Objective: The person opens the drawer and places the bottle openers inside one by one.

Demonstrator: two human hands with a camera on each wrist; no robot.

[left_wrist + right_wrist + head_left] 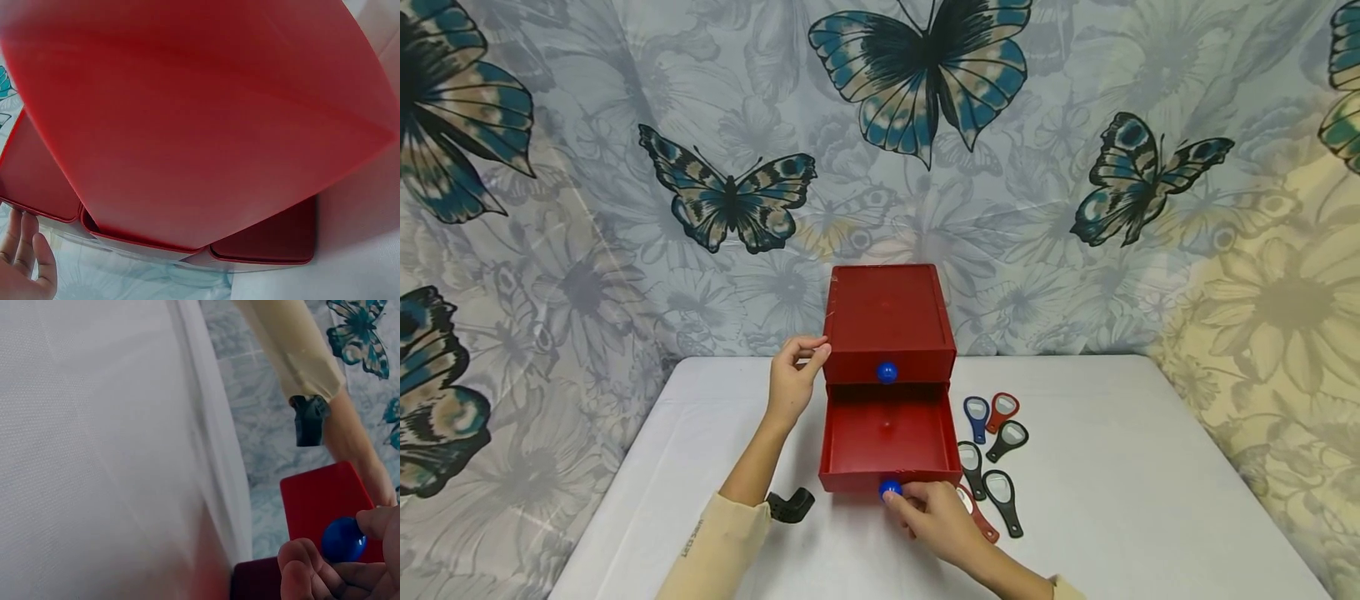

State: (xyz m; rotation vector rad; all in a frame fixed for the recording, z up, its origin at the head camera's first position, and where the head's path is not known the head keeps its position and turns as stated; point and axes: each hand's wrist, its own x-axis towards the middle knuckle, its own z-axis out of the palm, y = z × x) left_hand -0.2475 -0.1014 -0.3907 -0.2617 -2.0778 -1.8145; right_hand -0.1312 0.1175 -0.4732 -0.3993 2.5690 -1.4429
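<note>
A red drawer cabinet (887, 308) stands on the table, with a drawer (883, 450) below the top one pulled out; its visible floor is bare. My right hand (943, 521) pinches the blue knob (890, 489) on that drawer's front between thumb and fingers. In the right wrist view, the blue knob (344, 539) sits against the thumb tip. At the cabinet's upper left front edge, the fingers of my left hand (793, 379) touch its side. The left wrist view is mostly filled by red plastic (187, 125), with the left hand (25, 256) at lower left, fingers fairly straight.
Right of the cabinet lie several small magnifying glasses, among them a blue one (977, 417), a red one (1002, 412) and a black one (1002, 502). One red magnifying glass (985, 521) is partly behind the right hand. A butterfly-print cloth (1022, 275) hangs close behind the cabinet.
</note>
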